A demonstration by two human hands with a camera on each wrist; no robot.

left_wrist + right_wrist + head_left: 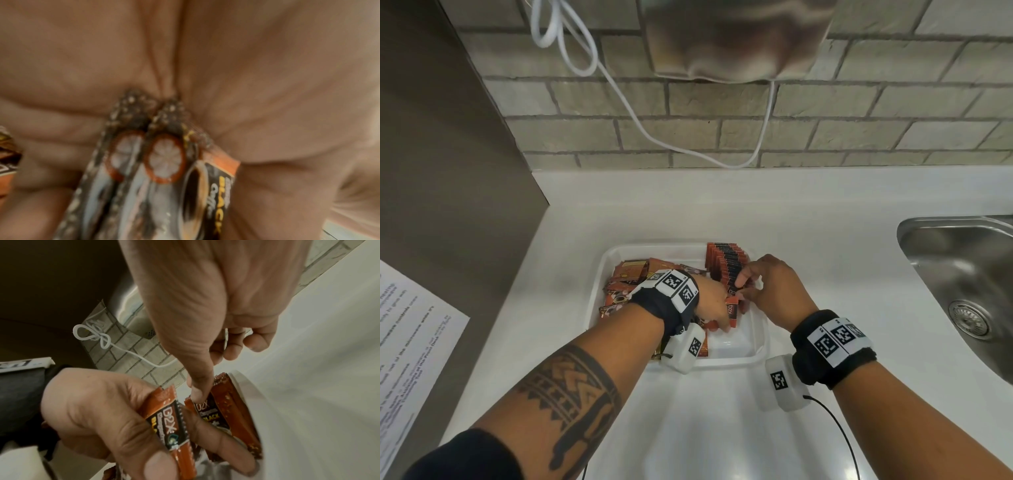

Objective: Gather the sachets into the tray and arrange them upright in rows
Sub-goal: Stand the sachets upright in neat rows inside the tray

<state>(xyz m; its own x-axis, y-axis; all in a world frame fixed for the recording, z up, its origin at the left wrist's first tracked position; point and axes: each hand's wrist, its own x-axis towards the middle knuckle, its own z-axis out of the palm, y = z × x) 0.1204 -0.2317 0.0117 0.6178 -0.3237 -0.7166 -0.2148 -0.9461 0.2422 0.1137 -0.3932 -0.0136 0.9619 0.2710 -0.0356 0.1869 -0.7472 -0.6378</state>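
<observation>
A white tray [736, 361] sits on the counter. Loose orange sachets [633, 274] lie flat in a pile in its left half. A row of upright sachets [726, 260] stands along its right side. My left hand [724, 317] grips a small bunch of sachets [733, 310] on edge just in front of that row; up close, the bunch [164, 162] is pinched against the palm. The right hand [744, 284] is at the row's near end. Its thumb [195, 386] presses on the front sachet [207, 412], and its other fingers are loosely curled and hold nothing.
A steel sink [962, 274] is set into the counter at the right. A white cable [640, 126] hangs down the brick wall from a metal appliance [736, 37]. A printed sheet [410, 342] lies at the left by a grey panel.
</observation>
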